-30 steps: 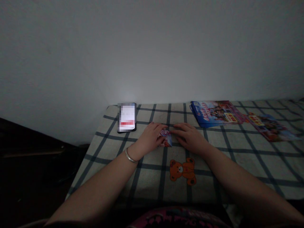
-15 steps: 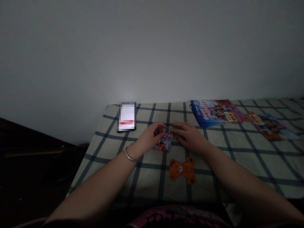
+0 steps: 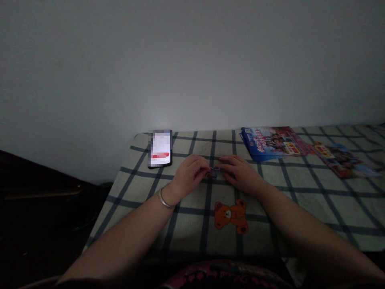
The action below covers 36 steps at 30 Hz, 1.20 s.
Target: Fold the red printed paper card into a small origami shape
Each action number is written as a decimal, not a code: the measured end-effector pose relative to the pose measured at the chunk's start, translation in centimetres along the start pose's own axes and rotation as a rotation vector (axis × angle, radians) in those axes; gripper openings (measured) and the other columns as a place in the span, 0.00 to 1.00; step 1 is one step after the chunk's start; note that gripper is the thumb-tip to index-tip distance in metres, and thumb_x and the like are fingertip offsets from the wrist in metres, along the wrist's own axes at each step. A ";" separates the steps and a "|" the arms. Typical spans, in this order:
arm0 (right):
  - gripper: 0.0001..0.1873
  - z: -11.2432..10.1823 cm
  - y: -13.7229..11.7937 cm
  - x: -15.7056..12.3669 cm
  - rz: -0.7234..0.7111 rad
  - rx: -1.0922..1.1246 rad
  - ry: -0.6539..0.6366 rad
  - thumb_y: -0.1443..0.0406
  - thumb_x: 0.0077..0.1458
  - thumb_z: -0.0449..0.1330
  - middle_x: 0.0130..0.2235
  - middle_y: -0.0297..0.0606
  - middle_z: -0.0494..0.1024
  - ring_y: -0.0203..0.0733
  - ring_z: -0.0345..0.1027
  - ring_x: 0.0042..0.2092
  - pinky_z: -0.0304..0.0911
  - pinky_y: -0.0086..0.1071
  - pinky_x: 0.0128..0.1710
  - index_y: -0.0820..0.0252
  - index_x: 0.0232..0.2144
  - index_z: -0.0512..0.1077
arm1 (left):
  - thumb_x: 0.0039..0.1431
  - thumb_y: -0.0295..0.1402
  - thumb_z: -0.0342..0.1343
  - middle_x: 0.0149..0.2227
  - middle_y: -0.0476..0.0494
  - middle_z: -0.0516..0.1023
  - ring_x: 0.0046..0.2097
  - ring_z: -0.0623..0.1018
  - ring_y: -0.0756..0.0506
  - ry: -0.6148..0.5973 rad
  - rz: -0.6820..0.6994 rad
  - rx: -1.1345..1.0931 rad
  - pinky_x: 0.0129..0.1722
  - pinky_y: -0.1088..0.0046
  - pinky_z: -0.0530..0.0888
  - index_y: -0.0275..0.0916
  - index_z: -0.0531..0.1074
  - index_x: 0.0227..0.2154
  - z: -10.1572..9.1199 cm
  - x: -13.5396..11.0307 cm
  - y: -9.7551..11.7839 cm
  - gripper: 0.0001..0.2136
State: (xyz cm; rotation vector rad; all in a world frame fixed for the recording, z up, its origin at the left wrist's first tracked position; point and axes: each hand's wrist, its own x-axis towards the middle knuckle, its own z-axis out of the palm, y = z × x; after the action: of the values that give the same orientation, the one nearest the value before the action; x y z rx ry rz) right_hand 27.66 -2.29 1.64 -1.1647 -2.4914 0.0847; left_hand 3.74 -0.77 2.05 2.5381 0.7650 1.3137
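A small folded flyer (image 3: 213, 174) with a colourful print lies low over the checked tablecloth, between my two hands. My left hand (image 3: 191, 173), with a silver bangle at the wrist, pinches the flyer's left side between thumb and fingers and hides much of it. On the other side, my right hand (image 3: 239, 171) rests with its fingers stretched out and somewhat apart, the fingertips close to the flyer's right edge. Whether they touch it is hard to tell in the dim light.
A phone (image 3: 161, 148) with a lit screen lies at the back left. Toward the back right are a stack of flyers (image 3: 267, 142) and another flyer (image 3: 343, 159). An orange bear picture (image 3: 231, 216) is on the tablecloth (image 3: 186, 228) near me. A wall (image 3: 192, 72) stands behind.
My left hand has turned over and closed further around the flyer, which now shows much less of its printed face. The right hand has stayed almost still.
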 end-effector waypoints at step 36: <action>0.17 -0.2 0.0 0.0 0.003 0.009 -0.017 0.67 0.59 0.57 0.55 0.45 0.73 0.50 0.64 0.56 0.62 0.49 0.57 0.57 0.50 0.74 | 0.62 0.26 0.49 0.42 0.42 0.73 0.45 0.74 0.44 -0.102 -0.240 0.033 0.45 0.62 0.74 0.38 0.70 0.45 0.2 -0.1 -0.8 0.10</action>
State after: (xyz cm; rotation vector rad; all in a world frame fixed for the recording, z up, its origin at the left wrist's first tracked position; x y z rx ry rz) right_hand 27.72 -2.33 1.85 -1.1688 -2.5010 0.1072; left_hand 3.61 -0.17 1.56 2.4242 1.0388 1.0953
